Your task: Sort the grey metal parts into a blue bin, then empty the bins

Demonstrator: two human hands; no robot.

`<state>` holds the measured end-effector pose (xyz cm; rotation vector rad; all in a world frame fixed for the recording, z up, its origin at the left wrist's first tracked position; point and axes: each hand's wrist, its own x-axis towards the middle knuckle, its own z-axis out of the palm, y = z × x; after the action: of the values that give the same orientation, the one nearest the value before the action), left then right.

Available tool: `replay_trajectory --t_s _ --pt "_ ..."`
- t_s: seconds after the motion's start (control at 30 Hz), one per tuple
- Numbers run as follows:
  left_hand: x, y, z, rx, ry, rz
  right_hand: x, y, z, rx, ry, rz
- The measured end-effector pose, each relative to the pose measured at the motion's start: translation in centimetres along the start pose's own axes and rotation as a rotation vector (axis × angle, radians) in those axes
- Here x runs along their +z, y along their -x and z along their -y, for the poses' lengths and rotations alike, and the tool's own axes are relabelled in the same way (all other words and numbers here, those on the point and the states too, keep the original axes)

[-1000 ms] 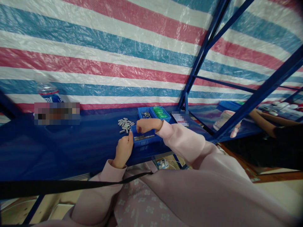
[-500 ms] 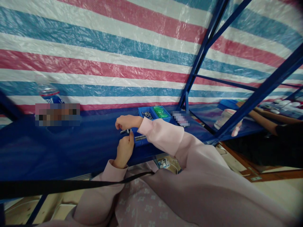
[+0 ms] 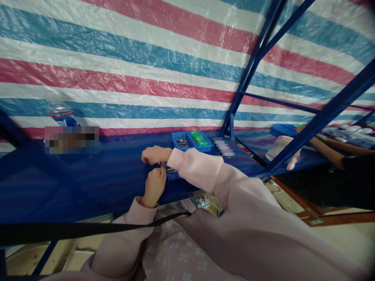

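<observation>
Fingers (image 3: pixel 148 158) curled — over small metal pieces (image 3: pixel 159 164)

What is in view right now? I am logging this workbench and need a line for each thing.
table: one, blue, across the front.
tarp: one, striped red, white and blue, behind the table.
frame bars: several, blue, right of centre.
bottle: one, clear with a blue label, far left on the table.
far bin: one, blue, two compartments, small grey parts left and green ones right.
near bin: one, blue, mostly hidden under the right sleeve.
co-worker's arm: one, far right.
strap: one, black, across the lap.
left hand: closed, at the near bin's corner.
right hand: curled over the table, contents hidden.
</observation>
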<state>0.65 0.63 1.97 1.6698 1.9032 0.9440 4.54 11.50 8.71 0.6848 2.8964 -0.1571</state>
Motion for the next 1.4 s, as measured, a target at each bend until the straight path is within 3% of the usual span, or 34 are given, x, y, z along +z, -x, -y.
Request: replay_trajectory --t_s 0.23,0.4,0.5,0.73,1.0,1.17,1.4 --pt "0.1 -0.1 0.1 -0.012 0.01 0.013 0.8 -0.2 -0.4 -0.049 -0.014 -0.05" --pt "0.3 -0.1 0.2 0.025 -0.006 -0.007 0.0 0.4 -1.0 -0.076 -0.067 -0.111" --pt "0.3 0.0 0.2 0.034 -0.028 -0.013 -1.1 2.0 -1.0 -0.103 -0.065 -0.179" --pt "0.1 0.1 0.0 0.033 -0.039 -0.006 -3.5 8.1 -0.7 0.005 -0.001 -0.24" --pt "0.1 0.2 -0.1 0.04 -0.029 -0.011 -1.3 12.3 -3.1 0.154 0.021 -0.135" --pt "0.1 0.2 -0.2 0.018 -0.042 -0.01 0.2 12.8 -3.4 0.242 0.032 -0.041" --pt "0.2 0.1 -0.1 0.026 -0.056 -0.017 1.6 12.7 -3.8 0.272 -0.014 -0.007"
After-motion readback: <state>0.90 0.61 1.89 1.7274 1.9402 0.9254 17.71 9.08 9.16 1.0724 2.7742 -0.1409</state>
